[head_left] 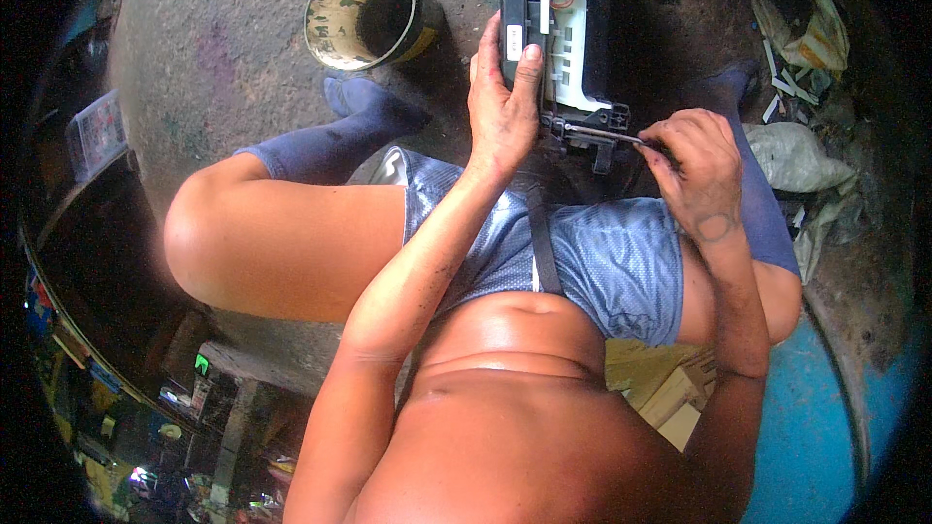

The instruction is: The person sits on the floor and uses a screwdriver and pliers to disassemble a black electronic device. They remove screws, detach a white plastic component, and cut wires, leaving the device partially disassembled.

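Between my legs stands a long black and white plastic machine unit (575, 29), with white inner parts and some thin wires showing. My left hand (505, 114) grips its left side, thumb over the top and fingers along the black edge. At the unit's near end is a black plastic end piece (604, 146). My right hand (697, 160) is closed in a pinch on a thin metal rod (607, 134), which points left across that end piece. The rod's other end inside my fingers is hidden, so I cannot tell its full shape.
A worn, paint-flaked bucket (374, 24) stands on the dark floor at the far left. Crumpled sacks (801, 160) and white scraps (788, 82) lie at the right. Several small items crowd the lower left, near a clear plastic box (98, 136).
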{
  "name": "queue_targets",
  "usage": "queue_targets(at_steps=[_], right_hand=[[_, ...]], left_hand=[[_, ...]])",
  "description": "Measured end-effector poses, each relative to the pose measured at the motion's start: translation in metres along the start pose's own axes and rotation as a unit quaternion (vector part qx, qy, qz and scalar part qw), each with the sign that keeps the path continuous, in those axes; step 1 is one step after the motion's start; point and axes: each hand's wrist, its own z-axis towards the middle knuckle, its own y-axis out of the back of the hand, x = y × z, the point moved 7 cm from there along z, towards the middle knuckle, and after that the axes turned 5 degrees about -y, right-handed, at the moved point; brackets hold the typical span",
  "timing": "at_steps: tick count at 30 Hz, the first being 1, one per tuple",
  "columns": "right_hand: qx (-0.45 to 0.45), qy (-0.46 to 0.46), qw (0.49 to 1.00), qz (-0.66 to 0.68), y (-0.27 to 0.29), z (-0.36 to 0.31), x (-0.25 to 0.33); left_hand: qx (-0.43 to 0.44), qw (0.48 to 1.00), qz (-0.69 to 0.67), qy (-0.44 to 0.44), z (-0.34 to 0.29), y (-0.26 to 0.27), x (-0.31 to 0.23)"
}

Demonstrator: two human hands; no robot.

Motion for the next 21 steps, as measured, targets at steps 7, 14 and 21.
queue_targets(at_steps=[7, 14, 21], right_hand=[[0.011, -0.031, 0.994, 0.106, 0.005, 0.002, 0.004], [0.015, -0.109, 0.986, 0.122, 0.035, 0.003, -0.018], [0.023, -0.038, 0.995, 0.089, 0.076, 0.07, -0.043]], left_hand=[[0.005, 0.999, 0.043, -0.019, -0.001, -0.005, -0.007], [0.06, 0.992, 0.106, 0.008, 0.007, 0.01, -0.02], [0.041, 0.977, 0.197, -0.076, 0.181, 0.025, -0.082]])
